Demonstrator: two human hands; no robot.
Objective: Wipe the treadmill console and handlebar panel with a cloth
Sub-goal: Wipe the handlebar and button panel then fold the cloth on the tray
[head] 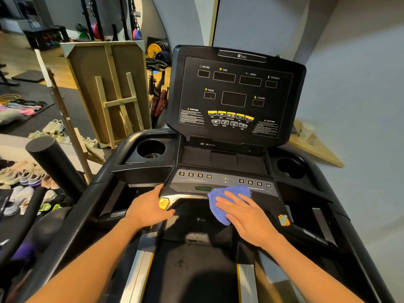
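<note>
A black treadmill console [235, 92] with dark displays and yellow buttons rises in front of me. Below it lies the handlebar panel [223, 181] with numbered keys and a green start display. A blue cloth [227, 194] is spread on the panel's lower middle edge. My right hand [244, 215] lies flat on the cloth, pressing it against the panel, and covers its near part. My left hand [150, 206] grips the left end of the panel's front bar, beside a yellow button [164, 203].
Cup holders sit left [150, 149] and right [290, 167] of the panel. A black foam roller [52, 165] and several shoes [24, 178] lie to the left. A wooden frame [107, 92] leans behind. A wooden shelf with a paper cup [307, 132] is on the right wall.
</note>
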